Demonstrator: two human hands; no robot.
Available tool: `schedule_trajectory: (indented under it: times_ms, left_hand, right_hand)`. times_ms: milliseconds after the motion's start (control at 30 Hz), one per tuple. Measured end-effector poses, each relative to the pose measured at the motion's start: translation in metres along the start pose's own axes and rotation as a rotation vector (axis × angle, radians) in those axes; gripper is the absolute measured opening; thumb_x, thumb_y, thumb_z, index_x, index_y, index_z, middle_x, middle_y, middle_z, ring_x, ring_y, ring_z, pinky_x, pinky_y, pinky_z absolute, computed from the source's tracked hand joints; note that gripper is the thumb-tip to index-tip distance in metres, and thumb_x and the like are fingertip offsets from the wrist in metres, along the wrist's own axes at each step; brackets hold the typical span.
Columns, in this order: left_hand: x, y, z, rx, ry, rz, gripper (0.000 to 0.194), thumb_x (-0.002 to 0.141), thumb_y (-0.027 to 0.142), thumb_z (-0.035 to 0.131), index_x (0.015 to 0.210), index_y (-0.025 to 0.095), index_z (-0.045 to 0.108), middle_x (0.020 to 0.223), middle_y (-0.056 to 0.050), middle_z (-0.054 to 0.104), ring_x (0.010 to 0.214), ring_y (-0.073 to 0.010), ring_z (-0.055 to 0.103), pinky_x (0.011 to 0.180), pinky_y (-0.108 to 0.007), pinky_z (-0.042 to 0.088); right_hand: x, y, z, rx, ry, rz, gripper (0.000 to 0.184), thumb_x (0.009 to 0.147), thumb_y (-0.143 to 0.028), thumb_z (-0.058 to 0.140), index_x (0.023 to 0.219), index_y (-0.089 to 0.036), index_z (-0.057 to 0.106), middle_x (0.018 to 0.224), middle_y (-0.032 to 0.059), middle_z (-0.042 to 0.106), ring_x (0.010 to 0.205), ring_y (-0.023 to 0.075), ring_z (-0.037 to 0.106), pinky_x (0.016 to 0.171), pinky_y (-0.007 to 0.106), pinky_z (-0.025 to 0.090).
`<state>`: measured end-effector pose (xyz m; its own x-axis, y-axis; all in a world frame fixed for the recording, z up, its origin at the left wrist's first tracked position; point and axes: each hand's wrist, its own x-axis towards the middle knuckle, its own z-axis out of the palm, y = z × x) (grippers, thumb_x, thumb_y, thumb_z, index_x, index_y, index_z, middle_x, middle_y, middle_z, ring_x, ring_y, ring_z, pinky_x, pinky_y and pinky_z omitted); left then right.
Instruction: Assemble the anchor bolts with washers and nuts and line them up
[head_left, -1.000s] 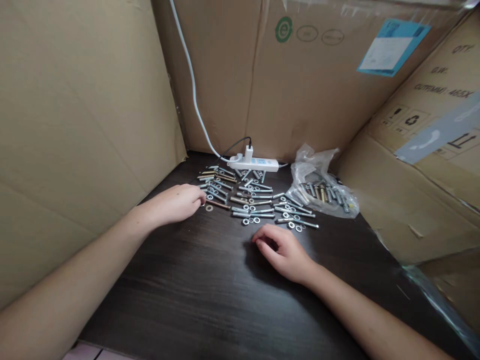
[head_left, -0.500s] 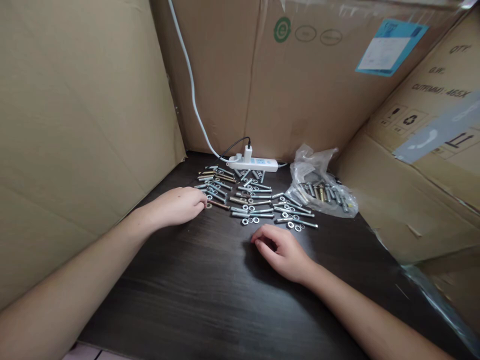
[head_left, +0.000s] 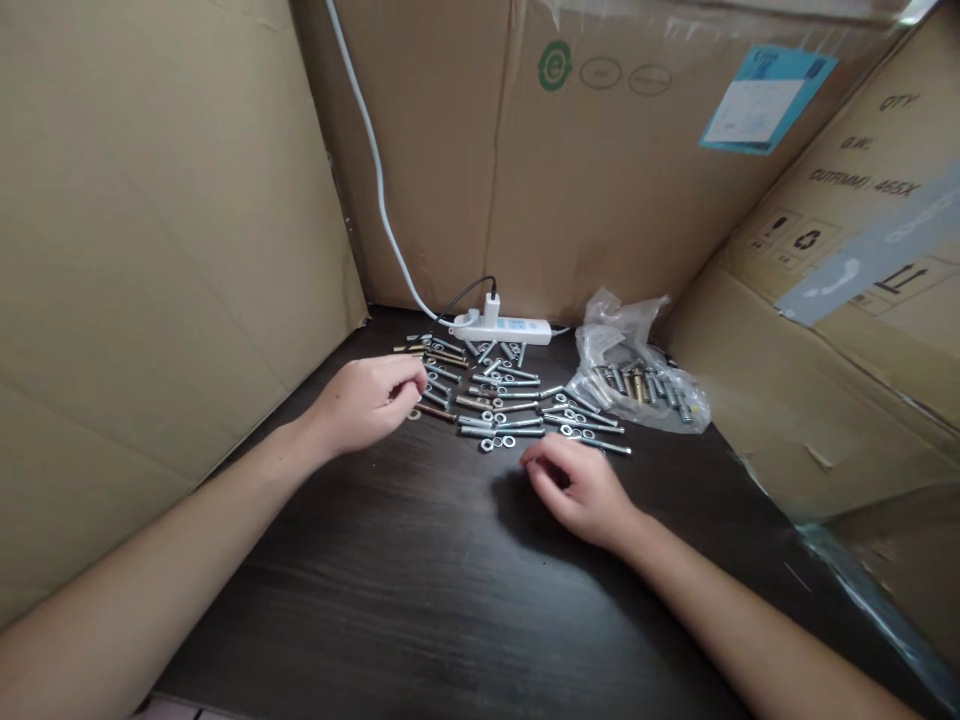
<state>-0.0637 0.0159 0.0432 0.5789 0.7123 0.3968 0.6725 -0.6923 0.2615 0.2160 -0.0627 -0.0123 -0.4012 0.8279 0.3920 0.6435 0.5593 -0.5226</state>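
Observation:
My left hand is closed, fingers curled down over the left side of the rows of metal expansion bolts. Whatever its fingertips hold, if anything, is hidden. A flat washer lies just below those fingers, near a brownish bolt. My right hand is loosely closed at the front right of the rows, with nothing visible in it. It covers part of the nearest washers there. A nut and a loose washer lie to the left of it.
A clear plastic bag of more bolts lies at the right. Behind the rows is a white power strip with a plugged-in adapter and cable. Cardboard boxes enclose the dark table on three sides.
My left hand has lifted and shifted slightly, its fingers now over bolts farther back. My right hand has moved a little right and toward the rows, over the washers. The view has turned slightly.

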Motion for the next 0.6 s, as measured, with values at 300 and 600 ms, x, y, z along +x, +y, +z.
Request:
schedule_trajectory:
  times_ms: [300, 600]
  left_hand:
    - [-0.002, 0.002, 0.009, -0.068, -0.093, 0.063, 0.023, 0.086, 0.019, 0.036, 0.077, 0.017, 0.057, 0.077, 0.000, 0.061, 0.071, -0.0131, 0.054, 0.068, -0.024, 0.040]
    - [-0.002, 0.001, 0.017, -0.029, -0.159, 0.071, 0.022, 0.087, 0.021, 0.036, 0.079, 0.018, 0.057, 0.079, 0.000, 0.061, 0.073, -0.0145, 0.056, 0.069, -0.025, 0.041]
  right_hand:
    - [-0.014, 0.136, -0.076, -0.577, 0.457, 0.424, 0.020, 0.078, -0.023, 0.046, 0.088, -0.016, 0.063, 0.088, 0.0098, 0.063, 0.082, 0.0236, 0.055, 0.077, 0.034, 0.041]
    - [-0.013, 0.138, -0.070, -0.727, 0.251, 0.669, 0.035, 0.082, -0.047, 0.046, 0.069, -0.020, 0.064, 0.078, 0.0081, 0.066, 0.076, 0.0247, 0.055, 0.068, 0.034, 0.037]
